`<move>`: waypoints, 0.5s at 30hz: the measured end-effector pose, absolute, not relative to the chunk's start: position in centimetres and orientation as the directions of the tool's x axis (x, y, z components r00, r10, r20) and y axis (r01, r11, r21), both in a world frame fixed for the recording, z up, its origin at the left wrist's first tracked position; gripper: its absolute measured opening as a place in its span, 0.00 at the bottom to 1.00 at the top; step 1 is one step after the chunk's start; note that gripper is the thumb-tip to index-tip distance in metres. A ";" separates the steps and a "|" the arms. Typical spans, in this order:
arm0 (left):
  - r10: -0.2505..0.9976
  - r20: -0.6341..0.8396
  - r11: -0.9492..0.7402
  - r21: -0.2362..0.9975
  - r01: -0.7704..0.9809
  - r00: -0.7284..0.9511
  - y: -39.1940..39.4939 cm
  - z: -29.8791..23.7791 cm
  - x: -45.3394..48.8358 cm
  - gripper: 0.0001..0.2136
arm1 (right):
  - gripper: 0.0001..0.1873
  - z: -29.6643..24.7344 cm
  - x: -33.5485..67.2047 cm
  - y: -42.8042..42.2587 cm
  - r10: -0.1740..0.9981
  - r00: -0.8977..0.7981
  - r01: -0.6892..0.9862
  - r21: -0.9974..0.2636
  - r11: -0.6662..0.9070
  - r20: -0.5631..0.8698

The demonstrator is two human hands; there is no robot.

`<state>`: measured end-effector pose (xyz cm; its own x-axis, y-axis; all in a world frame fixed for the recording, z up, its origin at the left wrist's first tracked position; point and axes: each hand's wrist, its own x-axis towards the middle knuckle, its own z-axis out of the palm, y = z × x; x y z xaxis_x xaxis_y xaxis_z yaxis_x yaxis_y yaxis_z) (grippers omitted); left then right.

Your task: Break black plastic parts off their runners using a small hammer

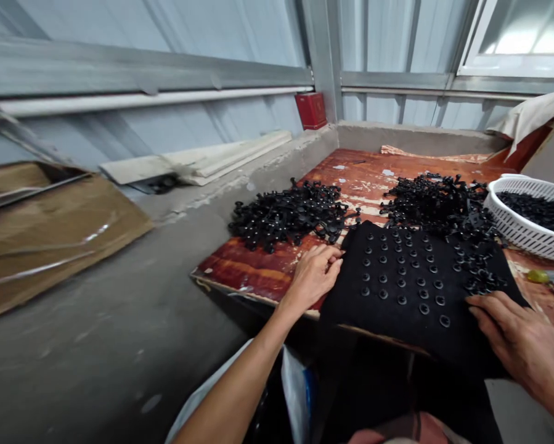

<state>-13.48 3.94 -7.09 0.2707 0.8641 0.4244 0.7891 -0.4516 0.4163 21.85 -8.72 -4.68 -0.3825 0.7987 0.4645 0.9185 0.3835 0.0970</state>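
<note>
A black mat (397, 327) lies over the table's front edge, with small round black parts (401, 271) standing on it in rough rows. My left hand (316, 274) rests at the mat's left edge, its fingers curled together; whatever they hold is hidden. At the mat's right side, my right hand (521, 327) has its thumb and fingers drawn together just below a loose cluster of black parts (482, 274). I cannot make out anything between those fingertips. Beyond the mat are a left pile (290, 213) and a right pile (438, 203) of similar black plastic pieces.
A white basket (519, 228) of black pieces stands at the right, with a yellow-handled screwdriver (542, 275) in front of it. The worn red-brown table (253, 271) meets a concrete ledge (318, 151). A cardboard box (64, 234) is at the left; a red tin (311, 111) sits in the corner.
</note>
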 end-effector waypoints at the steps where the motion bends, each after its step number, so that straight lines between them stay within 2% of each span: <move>1: 0.864 0.426 -0.451 0.415 0.790 0.269 3.9 -7.1 -13.5 0.07 | 0.12 -4.6 21.6 -8.6 0.784 -0.397 0.910 0.092 0.404 0.477; 5: 0.857 0.440 -0.458 0.412 0.788 0.268 4.0 -7.0 -13.6 0.07 | 0.11 -4.1 20.5 -8.2 0.741 -0.419 0.901 0.142 0.409 0.524; 8: 0.855 0.443 -0.467 0.429 0.774 0.271 4.1 -7.1 -13.7 0.08 | 0.12 -3.9 20.2 -8.3 0.742 -0.437 0.896 0.170 0.411 0.508; 15: 0.861 0.427 -0.462 0.431 0.775 0.276 4.0 -6.9 -13.7 0.10 | 0.08 -3.8 20.8 -9.4 0.775 -0.394 0.911 0.098 0.400 0.494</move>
